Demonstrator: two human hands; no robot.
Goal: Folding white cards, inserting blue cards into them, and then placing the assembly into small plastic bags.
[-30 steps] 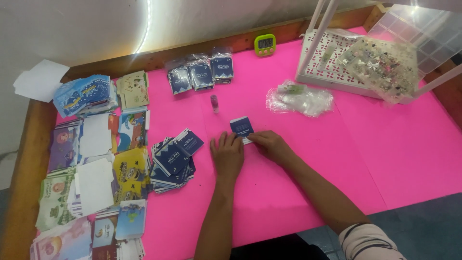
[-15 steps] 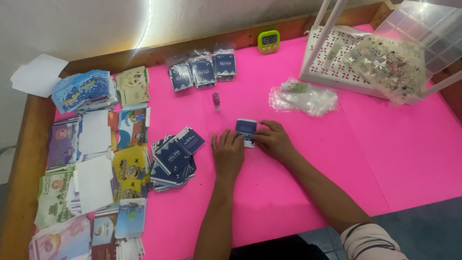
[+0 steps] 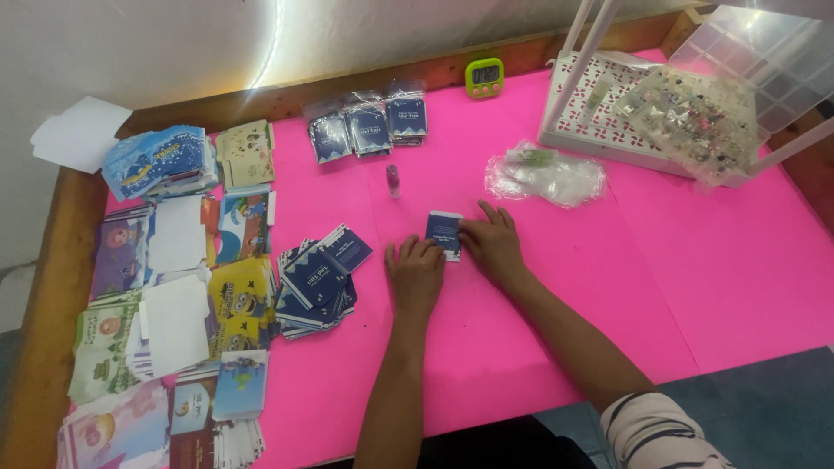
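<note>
Along the left edge of the frame I see rows of colourful card stacks [image 3: 174, 287] laid on the pink table [image 3: 608, 287], with a sheet of white paper [image 3: 78, 135] in the upper left corner. Just right of them, left of centre, a loose pile of dark blue cards [image 3: 317, 278] fans out. Above that, near the top middle, three bagged bundles of blue cards [image 3: 369, 128] sit side by side, and a small pink vial [image 3: 393, 181] stands just below them.

At the centre, my left hand [image 3: 415, 276] lies palm down, fingers curled, its fingertips touching the lower left edge of a small dark blue card [image 3: 444, 231]. My right hand [image 3: 493, 245] presses flat on the table against the card's right edge, fingers extended. The card rests on the table between the two hands, pinched at its sides rather than lifted.

Further right, a green timer [image 3: 484, 76] sits at the top edge, a crumpled clear plastic bag [image 3: 547, 174] lies just right of my right hand, and a white perforated tray [image 3: 608, 122] fills the upper right.
</note>
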